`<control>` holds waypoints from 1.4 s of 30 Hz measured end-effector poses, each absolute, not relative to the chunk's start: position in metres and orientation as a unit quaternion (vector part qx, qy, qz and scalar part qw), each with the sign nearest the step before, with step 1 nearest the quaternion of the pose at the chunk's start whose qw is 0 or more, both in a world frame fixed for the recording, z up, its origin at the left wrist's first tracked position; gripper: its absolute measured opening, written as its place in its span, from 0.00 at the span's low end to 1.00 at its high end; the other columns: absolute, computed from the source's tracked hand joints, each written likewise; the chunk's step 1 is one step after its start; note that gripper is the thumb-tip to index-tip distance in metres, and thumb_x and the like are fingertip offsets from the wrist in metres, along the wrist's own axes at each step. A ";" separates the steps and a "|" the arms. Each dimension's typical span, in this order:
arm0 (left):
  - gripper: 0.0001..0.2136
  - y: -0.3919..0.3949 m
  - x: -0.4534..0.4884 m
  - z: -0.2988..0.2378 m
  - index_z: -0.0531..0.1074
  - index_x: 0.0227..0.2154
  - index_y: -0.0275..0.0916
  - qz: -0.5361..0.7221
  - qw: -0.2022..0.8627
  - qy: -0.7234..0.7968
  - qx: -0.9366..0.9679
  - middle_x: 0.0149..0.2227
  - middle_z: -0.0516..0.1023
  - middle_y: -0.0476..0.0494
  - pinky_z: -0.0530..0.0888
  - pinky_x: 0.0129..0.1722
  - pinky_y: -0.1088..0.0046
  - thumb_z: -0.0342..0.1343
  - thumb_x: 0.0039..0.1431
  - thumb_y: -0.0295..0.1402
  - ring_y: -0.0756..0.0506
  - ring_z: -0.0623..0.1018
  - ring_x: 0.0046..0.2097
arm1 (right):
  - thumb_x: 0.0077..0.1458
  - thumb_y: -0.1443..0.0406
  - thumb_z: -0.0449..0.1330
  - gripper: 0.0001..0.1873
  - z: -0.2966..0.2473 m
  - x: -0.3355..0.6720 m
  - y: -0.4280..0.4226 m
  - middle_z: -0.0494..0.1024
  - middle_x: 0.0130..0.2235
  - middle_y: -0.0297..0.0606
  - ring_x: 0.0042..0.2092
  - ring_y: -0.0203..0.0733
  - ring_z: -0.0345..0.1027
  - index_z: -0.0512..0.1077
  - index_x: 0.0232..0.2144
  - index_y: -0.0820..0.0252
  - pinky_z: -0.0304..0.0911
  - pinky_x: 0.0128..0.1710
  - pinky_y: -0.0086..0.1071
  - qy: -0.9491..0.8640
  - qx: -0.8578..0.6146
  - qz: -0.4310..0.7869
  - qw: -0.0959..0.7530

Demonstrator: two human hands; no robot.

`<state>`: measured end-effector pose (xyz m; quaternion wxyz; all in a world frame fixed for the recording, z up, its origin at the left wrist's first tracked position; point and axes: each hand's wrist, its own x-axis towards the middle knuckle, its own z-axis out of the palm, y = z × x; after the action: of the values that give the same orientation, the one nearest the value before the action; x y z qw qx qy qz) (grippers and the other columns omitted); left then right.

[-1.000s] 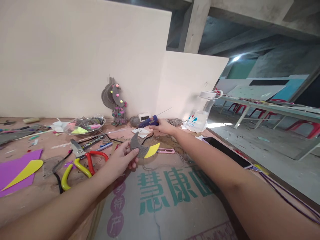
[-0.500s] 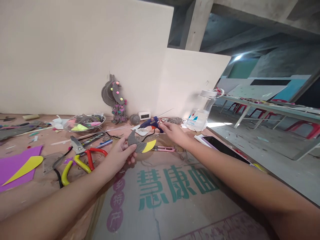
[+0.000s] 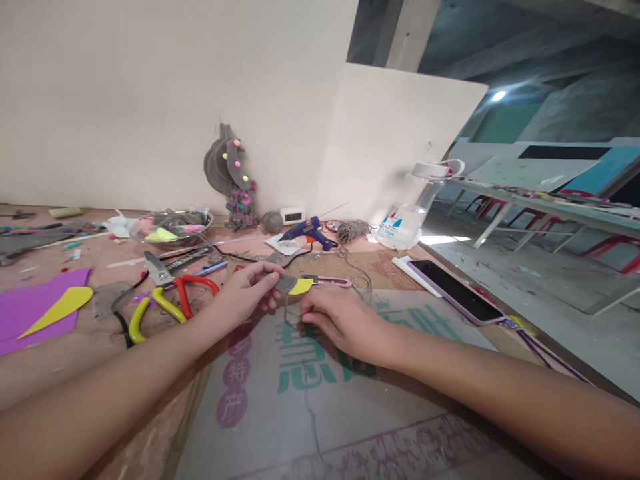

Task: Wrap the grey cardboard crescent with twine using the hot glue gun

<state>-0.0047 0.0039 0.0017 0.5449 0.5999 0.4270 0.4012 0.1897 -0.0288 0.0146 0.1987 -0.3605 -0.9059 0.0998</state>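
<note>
My left hand [image 3: 257, 285] pinches a yellow crescent [image 3: 301, 287], most of whose visible length is wrapped in grey yarn [image 3: 287, 283]. Its plain yellow tip points right. Close by on the right, my right hand [image 3: 345, 323] is closed, thumb against fingers, where a loose strand of the yarn runs down from the crescent; the fingers hide its end. Just behind the tip lie pink-handled thread snips [image 3: 330, 281]. Beyond them a blue glue gun [image 3: 310, 231] rests near a grey yarn skein [image 3: 354, 231], with a strand trailing from the skein.
Red-and-yellow-handled shears [image 3: 173, 293] lie left of my left hand, near purple sheets [image 3: 43, 307] with a yellow cutout [image 3: 60, 310]. At the back stand a bowl of scraps [image 3: 175, 230] and a water bottle [image 3: 405, 207]. A phone [image 3: 455, 290] lies along the right edge.
My right hand has come back from beside the glue gun to near the crescent, now closed by the yarn strand. The left hand has turned the crescent, covering more of its wrapped part.
</note>
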 end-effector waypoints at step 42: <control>0.14 0.000 -0.005 -0.009 0.61 0.31 0.41 0.306 0.349 0.451 0.762 0.23 0.64 0.55 0.60 0.22 0.78 0.58 0.46 0.41 0.52 0.65 0.25 | 0.55 0.64 0.54 0.07 0.011 0.216 0.000 0.72 0.31 0.35 0.30 0.32 0.60 0.70 0.31 0.61 0.52 0.31 0.26 -0.869 -0.425 0.126 0.222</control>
<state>-0.0050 -0.0004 -0.0090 0.3491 0.7625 0.4508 0.3058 0.2165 -0.0003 0.0110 0.2220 -0.4248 -0.8686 0.1259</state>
